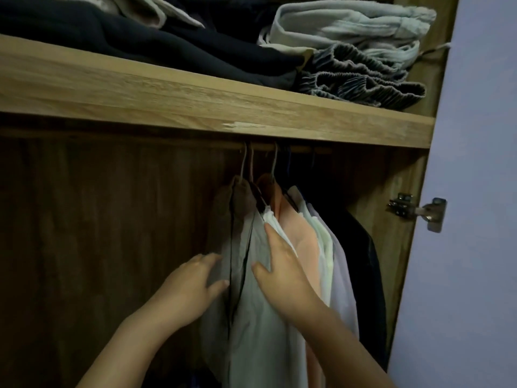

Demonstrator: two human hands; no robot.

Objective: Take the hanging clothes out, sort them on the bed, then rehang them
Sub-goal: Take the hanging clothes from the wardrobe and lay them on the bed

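Several garments hang bunched together on a rail (296, 149) under the wardrobe shelf. The leftmost is a grey garment (240, 228) with a pale one (260, 317) beside it. To their right hang a peach one (300, 236), a pale green and a white one (340, 264), then a dark one (363, 247). My left hand (190, 287) lies with straight fingers against the left side of the grey garment. My right hand (282, 270) rests flat on the pale garment, its fingers pointing up between it and the peach one.
A wooden shelf (195, 99) runs above the rail with folded dark clothes (140, 43) and pale and grey ribbed ones (361, 51) on it. The left half of the hanging space shows only the wooden back panel (98, 219). The open door's hinge (419, 211) is at right.
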